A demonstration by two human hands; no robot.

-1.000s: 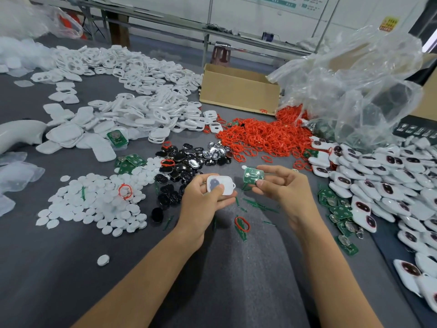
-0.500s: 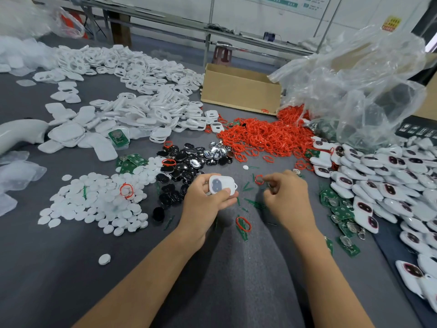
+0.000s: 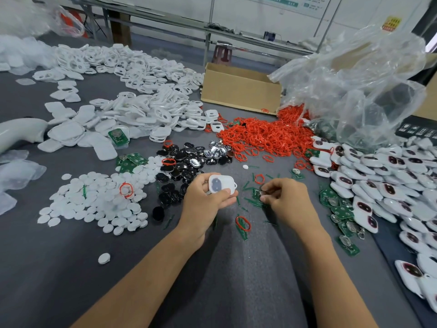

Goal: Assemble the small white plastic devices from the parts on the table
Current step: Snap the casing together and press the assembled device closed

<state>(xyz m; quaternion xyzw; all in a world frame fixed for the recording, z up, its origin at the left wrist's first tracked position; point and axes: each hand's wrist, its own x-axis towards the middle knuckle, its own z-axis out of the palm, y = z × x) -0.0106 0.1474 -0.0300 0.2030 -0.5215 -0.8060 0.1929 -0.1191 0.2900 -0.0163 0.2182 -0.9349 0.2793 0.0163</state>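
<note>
Gripping a white shell (image 3: 222, 183) between thumb and curled fingers, the left hand (image 3: 203, 202) holds it with its dark oval window facing up. Just right of that grip, the right hand (image 3: 287, 202) has its fingertips curled together at the edge of a green board (image 3: 256, 193) lying on the table (image 3: 71, 268); whether they pinch it I cannot tell. Black discs (image 3: 179, 171) lie just left of the shell, and a heap of red rings (image 3: 267, 136) lies well beyond both hands.
</note>
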